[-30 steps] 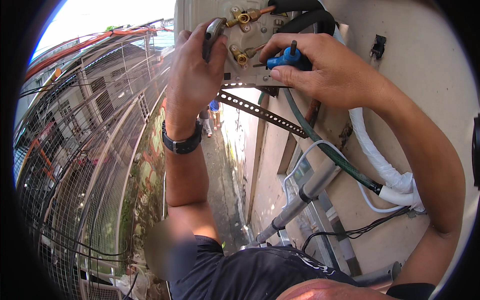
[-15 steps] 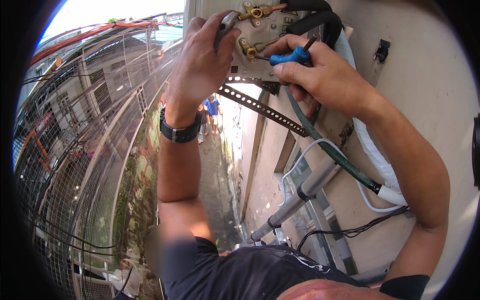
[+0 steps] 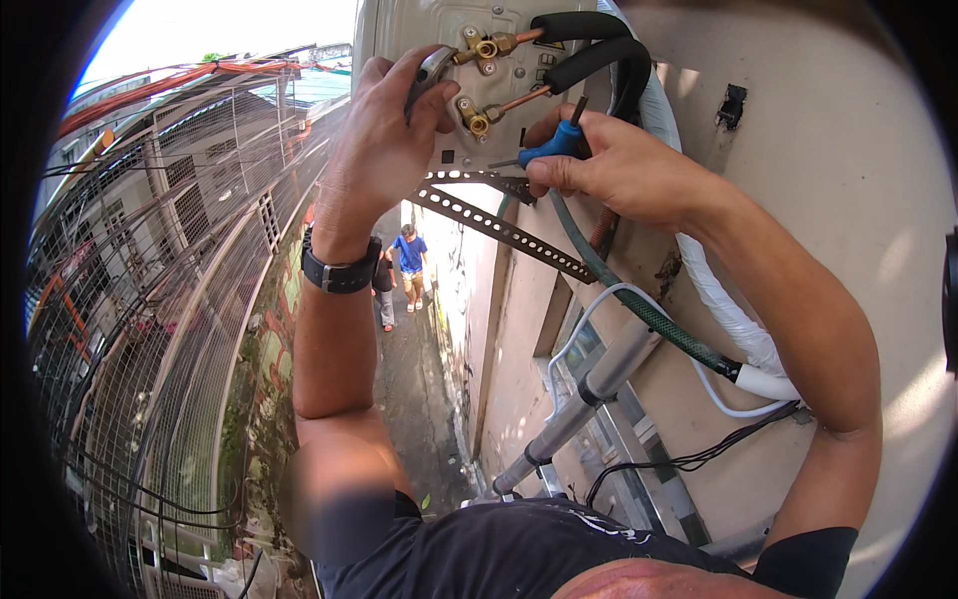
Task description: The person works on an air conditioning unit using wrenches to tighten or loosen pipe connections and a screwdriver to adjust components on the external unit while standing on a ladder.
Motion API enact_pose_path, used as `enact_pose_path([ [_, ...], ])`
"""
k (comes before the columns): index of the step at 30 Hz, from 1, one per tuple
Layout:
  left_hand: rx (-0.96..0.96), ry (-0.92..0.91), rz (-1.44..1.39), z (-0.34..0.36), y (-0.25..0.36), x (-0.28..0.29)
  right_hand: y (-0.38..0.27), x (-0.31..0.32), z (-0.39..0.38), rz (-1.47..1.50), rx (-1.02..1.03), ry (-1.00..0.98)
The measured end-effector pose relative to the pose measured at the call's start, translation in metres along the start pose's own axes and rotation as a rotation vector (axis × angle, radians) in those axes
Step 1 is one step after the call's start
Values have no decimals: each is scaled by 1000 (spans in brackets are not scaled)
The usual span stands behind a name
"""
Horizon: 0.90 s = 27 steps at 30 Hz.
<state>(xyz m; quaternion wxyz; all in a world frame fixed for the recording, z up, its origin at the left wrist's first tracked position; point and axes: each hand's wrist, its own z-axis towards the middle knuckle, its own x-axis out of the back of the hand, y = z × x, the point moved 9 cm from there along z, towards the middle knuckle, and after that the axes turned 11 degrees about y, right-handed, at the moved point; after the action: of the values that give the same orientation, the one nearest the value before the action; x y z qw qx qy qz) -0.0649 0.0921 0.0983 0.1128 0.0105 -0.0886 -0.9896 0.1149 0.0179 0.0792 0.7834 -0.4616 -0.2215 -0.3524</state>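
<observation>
My left hand [image 3: 384,140] is raised to the outdoor unit's side panel [image 3: 399,22], its fingers closed around a grey metal wrench [image 3: 431,74]. The wrench's far end is beside the upper brass valve [image 3: 485,48]; whether it grips the fitting I cannot tell. My right hand [image 3: 624,165] pinches a blue T-handle hex key [image 3: 555,146]. Its thin shaft points left, just below the lower brass valve [image 3: 478,124] and apart from it. A copper pipe [image 3: 526,98] runs from that valve into black foam insulation [image 3: 594,65].
A perforated metal bracket [image 3: 509,233] slants beneath the unit. A green hose [image 3: 649,311], white-wrapped piping [image 3: 714,285] and a metal pole [image 3: 569,429] run along the wall at right. Tangled cables and wire mesh [image 3: 170,299] fill the left. Far below, two people [image 3: 409,265] walk in the alley.
The hex key has come slightly lower, away from the lower valve. My left hand keeps its hold on the wrench. The view has shifted slightly, and the people below have come nearer.
</observation>
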Motion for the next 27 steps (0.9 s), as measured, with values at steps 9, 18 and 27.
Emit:
enact_pose_path([
  [9, 109, -78, -79, 1, 3, -1, -5, -8, -10, -358, 74, -88],
  [18, -26, -4, 92, -1, -1, 2, -7, -7, -10, -256, 42, -105],
  [27, -32, 47, 130, -1, 4, 1, -26, -4, -10, -245, 108, 47],
])
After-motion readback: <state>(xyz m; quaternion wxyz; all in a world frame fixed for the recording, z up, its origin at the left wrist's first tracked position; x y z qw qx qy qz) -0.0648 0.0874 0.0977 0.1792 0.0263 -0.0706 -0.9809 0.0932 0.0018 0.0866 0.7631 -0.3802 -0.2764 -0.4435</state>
